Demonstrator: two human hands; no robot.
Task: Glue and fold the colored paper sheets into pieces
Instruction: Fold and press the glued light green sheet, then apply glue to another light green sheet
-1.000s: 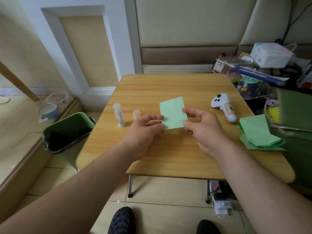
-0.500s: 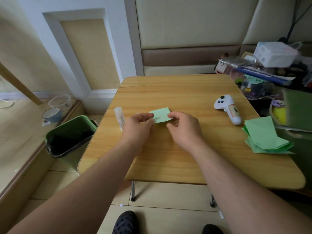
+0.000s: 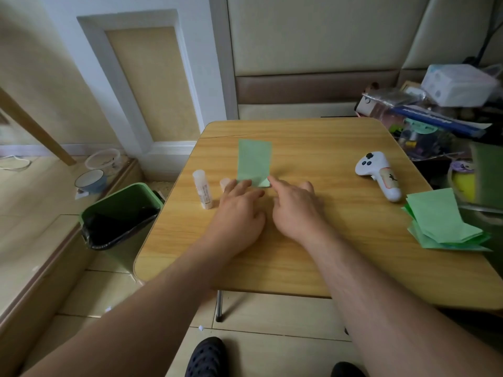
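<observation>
Green sheet [image 3: 254, 161] flat on table [image 3: 313, 240], long axis running straight away from both hands. Left hand [image 3: 239, 210] and right hand [image 3: 295, 210] side by side, fingers extended, pressing its near edge.

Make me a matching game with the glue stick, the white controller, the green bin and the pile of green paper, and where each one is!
Things:
1. glue stick
2. white controller
3. green bin
4. pile of green paper

Places:
A. on the floor, left of the table
B. at the table's right edge
C. standing upright, left of the left hand
D. lying on the table, right of the right hand

Pairs: 1-C, 2-D, 3-A, 4-B
</observation>
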